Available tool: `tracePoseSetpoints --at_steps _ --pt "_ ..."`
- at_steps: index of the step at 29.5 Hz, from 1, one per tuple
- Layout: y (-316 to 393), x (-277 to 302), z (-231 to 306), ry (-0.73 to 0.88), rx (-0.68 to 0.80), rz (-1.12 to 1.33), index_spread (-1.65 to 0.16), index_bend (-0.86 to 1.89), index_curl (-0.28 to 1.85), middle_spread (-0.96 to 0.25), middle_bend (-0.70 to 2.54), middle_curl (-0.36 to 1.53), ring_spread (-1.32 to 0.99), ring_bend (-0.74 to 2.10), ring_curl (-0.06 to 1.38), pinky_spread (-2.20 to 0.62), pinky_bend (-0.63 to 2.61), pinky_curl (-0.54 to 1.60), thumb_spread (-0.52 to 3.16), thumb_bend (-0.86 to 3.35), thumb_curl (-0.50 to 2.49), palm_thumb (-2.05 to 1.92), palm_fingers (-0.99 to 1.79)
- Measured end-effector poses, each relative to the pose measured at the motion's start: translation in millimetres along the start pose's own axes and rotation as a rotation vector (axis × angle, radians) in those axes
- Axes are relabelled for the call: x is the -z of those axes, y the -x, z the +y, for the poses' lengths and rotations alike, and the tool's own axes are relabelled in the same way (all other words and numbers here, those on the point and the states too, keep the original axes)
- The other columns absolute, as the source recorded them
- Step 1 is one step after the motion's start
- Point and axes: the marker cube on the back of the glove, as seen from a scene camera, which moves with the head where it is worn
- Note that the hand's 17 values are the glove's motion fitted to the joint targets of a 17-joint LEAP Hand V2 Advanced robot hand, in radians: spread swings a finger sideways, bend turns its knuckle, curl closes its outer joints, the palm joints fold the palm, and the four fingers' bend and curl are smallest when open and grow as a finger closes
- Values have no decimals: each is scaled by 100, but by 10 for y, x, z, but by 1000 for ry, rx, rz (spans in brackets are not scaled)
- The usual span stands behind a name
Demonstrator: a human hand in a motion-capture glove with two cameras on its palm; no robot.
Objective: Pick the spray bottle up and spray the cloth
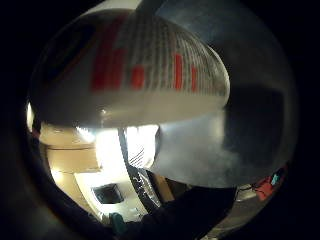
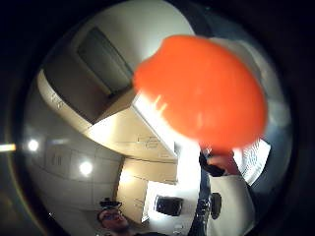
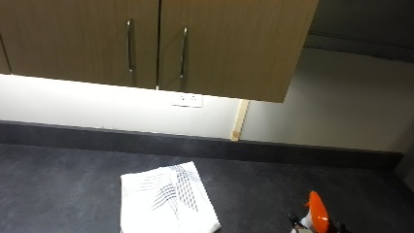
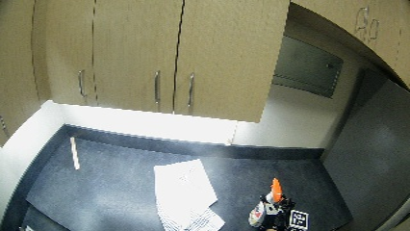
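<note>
White plastic spray bottle w/ orange trigger head [image 4: 266,206], prob. light, smooth, best taken at neck; gloved right hand [image 4: 280,211] beside it, fingers' state can't tell; white striped cloth [image 3: 168,201] mid-bench [image 3: 58,184].

My gloved right hand [image 4: 279,211] grips the orange-topped spray bottle [image 4: 265,208] upright above the dark countertop [image 4: 96,187], near the white cloth [image 4: 185,195].

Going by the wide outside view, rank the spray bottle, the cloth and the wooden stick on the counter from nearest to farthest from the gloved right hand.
1. Spray bottle: at the gloved right hand itself, near the counter's front corner.
2. Cloth: flat on the middle of the counter, apart from the bottle.
3. Wooden stick: at the counter's far end, beyond the cloth.
</note>
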Motion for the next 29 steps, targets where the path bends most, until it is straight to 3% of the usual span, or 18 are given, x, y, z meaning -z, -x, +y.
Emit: tracePoseSetpoints --at_steps 12,15,21,29 --pt "-6 -127 -205 -19 14 23 -37 19 29 5 26 33 15 35 29 19 35 19 97 0 53 93 19" --pt "-8 -164 -212 -31 24 11 -36 24 31 4 30 34 15 32 28 19 30 18 97 1 54 97 29" --pt "60 -213 -120 -32 28 -43 -27 46 38 1 48 41 8 37 29 18 7 9 89 4 58 109 79" --pt "-15 -171 -150 -43 29 -39 -23 51 49 -2 58 49 0 46 38 17 8 5 76 3 62 118 81"
